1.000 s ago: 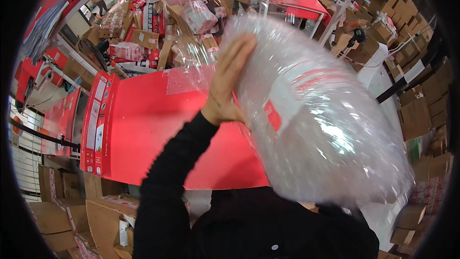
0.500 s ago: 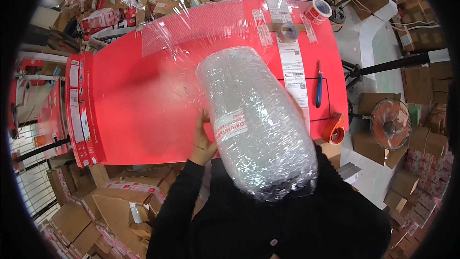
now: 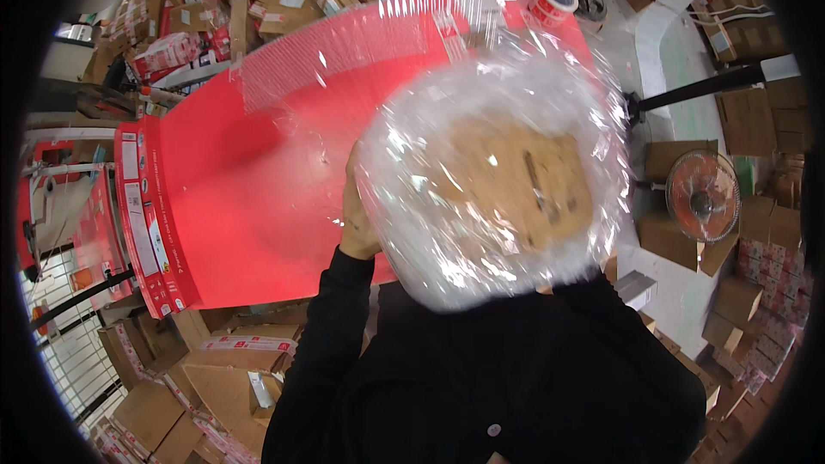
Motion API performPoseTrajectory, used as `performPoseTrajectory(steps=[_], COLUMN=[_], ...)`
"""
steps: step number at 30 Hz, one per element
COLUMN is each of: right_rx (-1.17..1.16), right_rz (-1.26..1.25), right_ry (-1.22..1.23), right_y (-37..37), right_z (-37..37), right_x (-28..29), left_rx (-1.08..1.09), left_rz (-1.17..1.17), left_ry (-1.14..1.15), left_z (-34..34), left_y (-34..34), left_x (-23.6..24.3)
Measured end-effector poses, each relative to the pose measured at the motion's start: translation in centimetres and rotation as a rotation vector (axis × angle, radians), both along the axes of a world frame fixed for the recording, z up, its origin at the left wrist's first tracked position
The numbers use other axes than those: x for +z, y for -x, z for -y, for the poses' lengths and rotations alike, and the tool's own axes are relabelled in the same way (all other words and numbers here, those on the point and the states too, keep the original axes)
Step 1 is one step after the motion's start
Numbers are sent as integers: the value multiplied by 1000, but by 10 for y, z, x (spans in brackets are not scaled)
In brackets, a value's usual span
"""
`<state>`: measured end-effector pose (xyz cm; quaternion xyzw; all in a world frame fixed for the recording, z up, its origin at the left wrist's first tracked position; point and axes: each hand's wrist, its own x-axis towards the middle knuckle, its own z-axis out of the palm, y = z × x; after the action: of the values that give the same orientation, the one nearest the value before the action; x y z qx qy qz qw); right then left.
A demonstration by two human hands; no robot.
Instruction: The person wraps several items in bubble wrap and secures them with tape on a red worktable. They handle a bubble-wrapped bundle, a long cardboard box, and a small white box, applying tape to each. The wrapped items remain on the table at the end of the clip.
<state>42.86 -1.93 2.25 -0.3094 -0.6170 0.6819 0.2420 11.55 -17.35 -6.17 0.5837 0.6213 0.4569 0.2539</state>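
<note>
Head | left hand point(image 3: 357, 215) holds wrapped bundle point(image 3: 498, 189) by left side | right hand point(image 3: 545, 290): cannot tell

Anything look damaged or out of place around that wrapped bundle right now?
Possibly: the brown face of the wrapped bundle at the left hand shows a dark streak, perhaps a slit or mark; blur hides which. Beyond the red table, parcels lie jumbled at odd angles.

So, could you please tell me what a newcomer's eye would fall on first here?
Most likely the bulky, shiny plastic-wrapped package just right of centre, brown showing through its clear wrap, with the left hand against its left side. Next would come the bright red tabletop stretching out to the left, then perhaps the round fan at the right.
</note>
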Motion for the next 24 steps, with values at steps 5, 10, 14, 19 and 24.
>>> performPoseTrajectory(steps=[5,10,14,19,24], right_rx=[-35,-6,93,144,139], right_rz=[201,545,597,688,700], right_ry=[-133,-134,-23,-34,-438], right_y=[34,75,85,70,30], right_z=[12,-10,-28,-25,4], right_x=[-70,-56,20,53,-29], left_rx=[46,267,9,30,182], left_rz=[352,931,743,334,390], left_ry=[368,559,519,376,426], left_z=[32,-4,-22,-27,31], left_y=[21,37,59,54,-9], left_x=[-70,-37,25,24,-28])
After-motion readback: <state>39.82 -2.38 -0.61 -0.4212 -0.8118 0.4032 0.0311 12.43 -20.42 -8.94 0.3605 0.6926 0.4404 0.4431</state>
